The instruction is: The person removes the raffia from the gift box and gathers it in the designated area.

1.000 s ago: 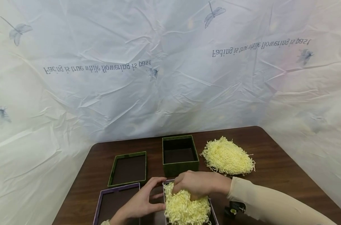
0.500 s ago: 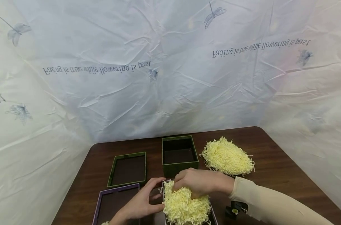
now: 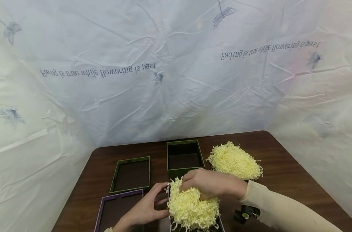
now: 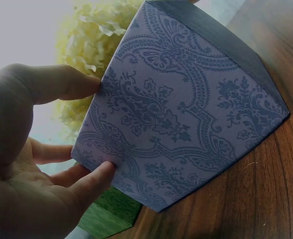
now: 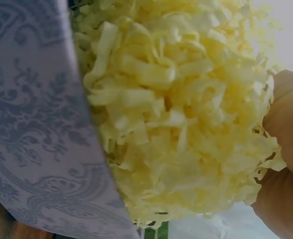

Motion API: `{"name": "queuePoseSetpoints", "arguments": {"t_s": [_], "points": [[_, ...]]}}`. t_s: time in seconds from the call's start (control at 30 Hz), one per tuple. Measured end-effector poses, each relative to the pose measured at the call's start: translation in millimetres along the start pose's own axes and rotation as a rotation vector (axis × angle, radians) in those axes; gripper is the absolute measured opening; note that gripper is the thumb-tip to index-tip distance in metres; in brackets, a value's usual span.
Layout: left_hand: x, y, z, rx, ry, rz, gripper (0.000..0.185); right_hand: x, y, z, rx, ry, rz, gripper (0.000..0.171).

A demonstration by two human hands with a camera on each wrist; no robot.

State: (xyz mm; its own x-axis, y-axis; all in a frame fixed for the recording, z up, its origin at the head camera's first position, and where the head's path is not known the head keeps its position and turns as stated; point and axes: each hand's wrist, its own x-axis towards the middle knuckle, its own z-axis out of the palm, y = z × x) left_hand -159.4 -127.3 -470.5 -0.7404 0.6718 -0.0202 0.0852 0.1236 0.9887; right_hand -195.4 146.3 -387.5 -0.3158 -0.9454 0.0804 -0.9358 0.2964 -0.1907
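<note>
My right hand [image 3: 212, 183] grips a large clump of pale yellow shredded paper [image 3: 191, 211], its fingers sunk into the strands. The clump bulges above the rim of a purple patterned box [image 4: 151, 114], whose inside it mostly covers. In the right wrist view the shredded paper [image 5: 181, 109] stands out past the box wall [image 5: 42, 119], with my fingers at its far side. My left hand [image 3: 145, 206] rests its thumb and spread fingertips against the box's left wall, near the rim and far corner. The left wrist view shows these fingers [image 4: 91, 186] lying on the printed wall.
An open green box [image 3: 186, 169] stands just behind the purple one. Left of it lie a green lid [image 3: 149, 172] and a purple lid [image 3: 122, 194], both insides up. A heap of yellow shredded paper [image 3: 235, 161] sits at the back right of the wooden table [image 3: 283, 180].
My right hand has moved up and slightly right, and the clump of shredded paper has risen with it, showing more dark box inside at the front. The left hand stays almost still.
</note>
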Motion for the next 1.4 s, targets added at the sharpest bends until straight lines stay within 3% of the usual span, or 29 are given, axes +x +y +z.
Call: {"name": "queuePoseSetpoints", "arguments": {"t_s": [0.23, 0.5, 0.9, 1.03, 1.4], "points": [[0.6, -1.0, 2.5, 0.016, 0.003, 0.014, 0.072, -7, -3, -9, -0.027, 0.051, -0.010, 0.078], [0.1, -4.0, 3.8, 0.034, 0.007, 0.014, 0.076, -19, -4, -18, 0.005, 0.070, 0.047, 0.080], [-1.9, -6.6, 17.5, 0.084, 0.044, 0.042, 0.077, -42, -4, -19, 0.021, 0.085, 0.109, 0.084], [-0.4, -4.3, 11.2, 0.073, 0.028, 0.032, 0.077, -45, -2, -26, 0.031, 0.094, 0.147, 0.083], [0.9, -0.3, -2.6, 0.052, -0.002, 0.026, 0.075, -58, 4, -40, -0.035, 0.190, 0.112, 0.081]]}}
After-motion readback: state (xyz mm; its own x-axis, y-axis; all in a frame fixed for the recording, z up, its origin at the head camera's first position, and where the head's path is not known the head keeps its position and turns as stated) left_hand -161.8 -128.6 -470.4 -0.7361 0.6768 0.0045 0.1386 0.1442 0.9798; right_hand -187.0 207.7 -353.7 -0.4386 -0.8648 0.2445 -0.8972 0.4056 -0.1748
